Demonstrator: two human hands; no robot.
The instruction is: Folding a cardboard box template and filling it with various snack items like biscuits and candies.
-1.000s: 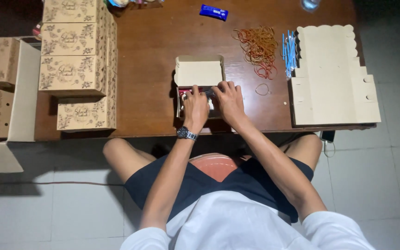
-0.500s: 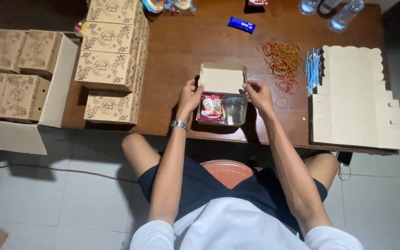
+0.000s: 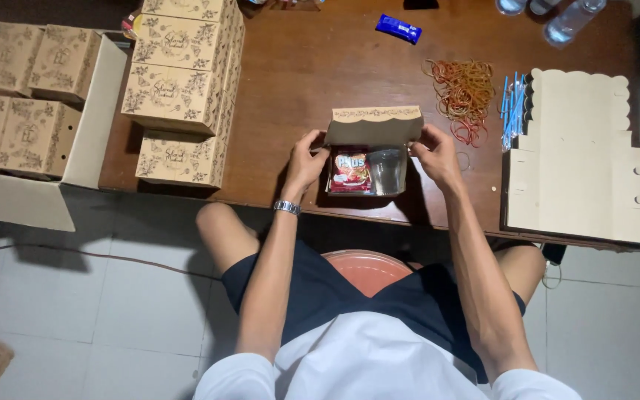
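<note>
The open cardboard box [image 3: 368,159] sits near the front edge of the wooden table [image 3: 298,81], with the left hand [image 3: 304,163] pinched on its left wall and the right hand [image 3: 432,154] pinched on the right end of its raised lid [image 3: 374,124]. Judged risk: folding the lid down unevenly could crease the flap or catch it on the clear plastic cup [image 3: 387,170] standing beside the red snack packet [image 3: 350,172], and an inward push could tip the cup. The fingertips behind the walls are hidden, the cup's contents cannot be made out, and the 2 bottles [image 3: 557,18] at the far edge are cut off.
</note>
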